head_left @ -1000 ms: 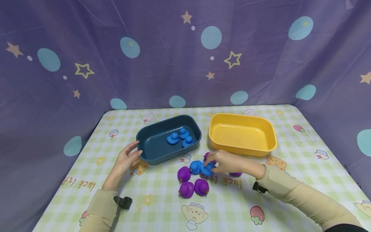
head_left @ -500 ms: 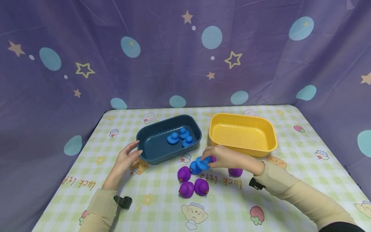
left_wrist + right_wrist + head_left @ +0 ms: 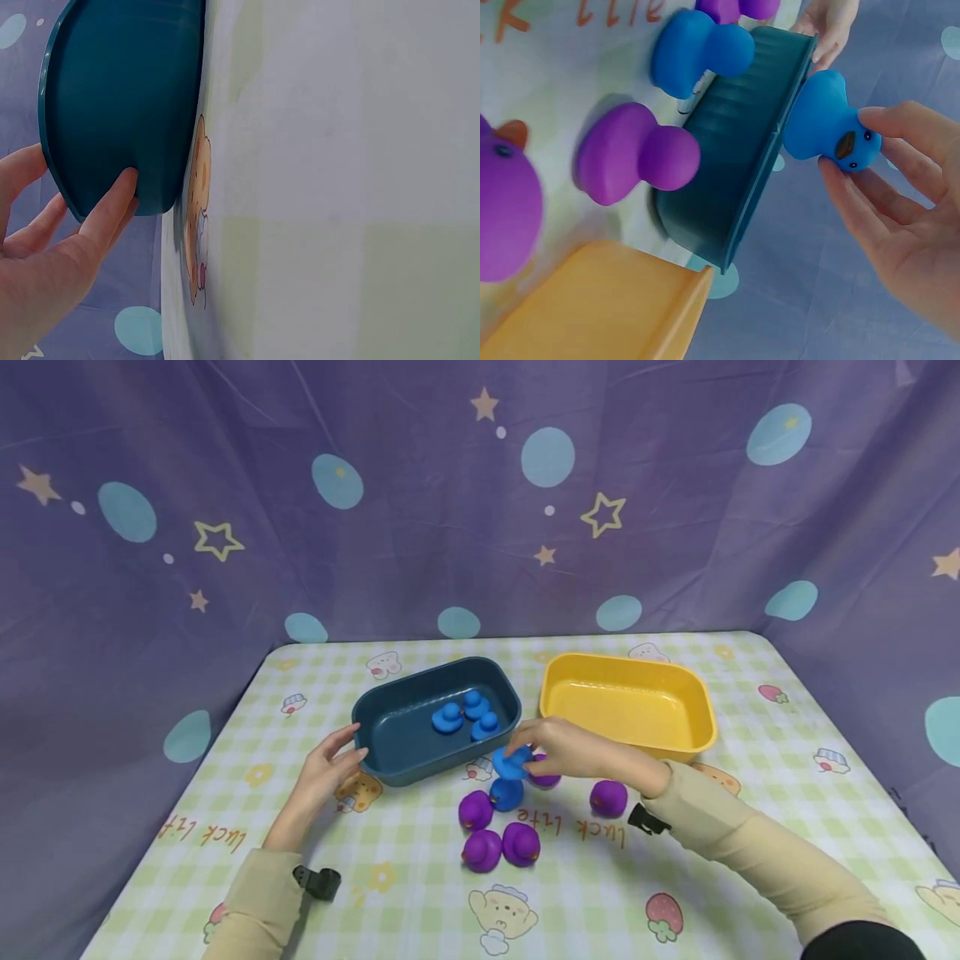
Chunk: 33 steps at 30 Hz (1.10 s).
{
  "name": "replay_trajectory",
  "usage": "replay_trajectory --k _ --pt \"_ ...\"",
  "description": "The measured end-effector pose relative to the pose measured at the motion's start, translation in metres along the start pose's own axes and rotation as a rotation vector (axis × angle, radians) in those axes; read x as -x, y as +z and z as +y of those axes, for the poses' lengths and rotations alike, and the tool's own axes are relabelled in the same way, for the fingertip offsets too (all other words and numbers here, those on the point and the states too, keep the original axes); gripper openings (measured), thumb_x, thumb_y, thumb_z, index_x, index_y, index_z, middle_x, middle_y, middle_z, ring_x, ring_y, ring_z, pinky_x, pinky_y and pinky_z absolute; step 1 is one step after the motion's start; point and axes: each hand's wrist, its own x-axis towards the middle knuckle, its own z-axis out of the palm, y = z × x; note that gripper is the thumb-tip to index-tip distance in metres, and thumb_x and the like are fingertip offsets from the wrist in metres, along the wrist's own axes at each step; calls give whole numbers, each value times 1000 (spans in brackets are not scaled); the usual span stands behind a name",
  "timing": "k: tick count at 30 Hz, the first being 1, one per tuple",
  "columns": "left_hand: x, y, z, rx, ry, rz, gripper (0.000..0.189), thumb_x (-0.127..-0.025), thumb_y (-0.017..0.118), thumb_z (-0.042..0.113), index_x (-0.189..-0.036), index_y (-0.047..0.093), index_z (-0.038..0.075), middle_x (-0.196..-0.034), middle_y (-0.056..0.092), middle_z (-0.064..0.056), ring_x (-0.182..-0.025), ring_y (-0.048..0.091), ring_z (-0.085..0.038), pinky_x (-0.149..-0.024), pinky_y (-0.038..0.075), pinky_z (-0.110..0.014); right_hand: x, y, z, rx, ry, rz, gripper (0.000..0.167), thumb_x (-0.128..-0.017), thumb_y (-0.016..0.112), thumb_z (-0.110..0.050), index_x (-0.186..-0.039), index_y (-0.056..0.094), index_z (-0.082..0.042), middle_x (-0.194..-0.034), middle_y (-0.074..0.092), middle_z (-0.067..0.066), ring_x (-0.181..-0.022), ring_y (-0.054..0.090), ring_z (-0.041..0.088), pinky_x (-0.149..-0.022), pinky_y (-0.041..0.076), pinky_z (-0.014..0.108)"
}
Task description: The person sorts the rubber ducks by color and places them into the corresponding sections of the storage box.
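My right hand [image 3: 566, 747] pinches a blue rubber duck [image 3: 829, 124] by its head, between thumb and fingers. In the head view this duck hangs just in front of the dark teal bin [image 3: 397, 762], near its right corner. My left hand [image 3: 321, 777] touches the left end of that bin, its fingers fairly straight against the rim and outer wall. Three blue ducks [image 3: 447, 718] sit inside the bin. Another blue duck [image 3: 507, 794] stays on the table below the held one, beside a purple duck [image 3: 476, 810]. A purple duck [image 3: 545, 777] is partly hidden under my right hand.
A yellow bin [image 3: 630, 706] with nothing in it stands to the right of the teal one. Two purple ducks [image 3: 482, 851] lie nearer me, and another purple duck [image 3: 608, 798] sits apart under my right forearm. A checked cloth [image 3: 585, 893] covers the table.
My right hand has lifted the blue duck off the table and carried it left and away from me, toward the teal bin. My left hand has stayed put.
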Motion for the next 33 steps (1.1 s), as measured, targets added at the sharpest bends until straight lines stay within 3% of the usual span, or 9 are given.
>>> replay_trajectory --k 9,22,27,33 --pt "9 2 15 -25 3 -17 67 -81 61 38 -137 32 14 -142 23 -16 -118 41 -32 -80 46 -21 -15 -8 -4 -28 -9 18 21 -77 62 -2 -98 66 -3 -97 61 6 -85 57 13 -74 49 21" --pt "-1 -1 -4 -13 5 3 65 -80 62 39 -136 35 17 -142 24 -14 -118 42 -31 -80 47 -23 -33 -14 -6 -73 4 12 22 -78 61 -1 -100 66 -4 -99 60 4 -85 55 12 -72 49 23" --pt "-2 -1 -5 -23 14 0 62 -82 60 36 -136 35 17 -141 24 -17 -117 43 -31 -81 47 -25 -40 -15 -5 -74 16 8 22 -79 61 -3 -101 66 -5 -102 59 4 -86 55 13 -74 48 21" --pt "-3 0 -5 -17 10 10 62 -81 61 37 -135 36 18 -141 25 -16 -116 44 -31 -80 48 -24 -50 -16 -2 -65 17 -5 23 -78 58 0 -100 66 -3 -100 60 7 -78 54 19 -68 45 17"
